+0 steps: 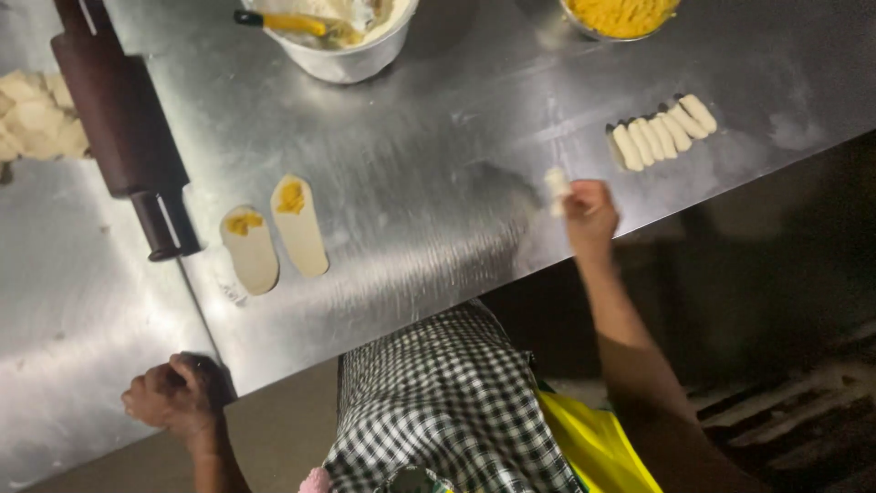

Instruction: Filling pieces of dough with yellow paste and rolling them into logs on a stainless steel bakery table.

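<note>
A rolled piece of dough, pale and finger-shaped, is pinched between the fingertips of the right hand just above a steel table, near its front edge. Beyond it, toward the right end of the table, a row of finished dough rolls lies side by side, touching one another.

At the far edge sits a white bowl holding a pale creamy mixture, with a yellow-handled utensil resting in it. To its right, a metal bowl holds a yellow crumbly filling; only part of it shows. Left of centre, two flat oval dough strips lie next to each other, each with a dab of yellow filling at its far end. A dark wooden rolling pin lies diagonally beside them, and a heap of raw dough rests at the left edge.

The middle of the table between the strips and the rolls is bare steel. The front edge runs diagonally, rising to the right.

The right arm stretches forward, wrist raised. The left hand is curled closed, resting on the table's front edge, holding nothing visible.
</note>
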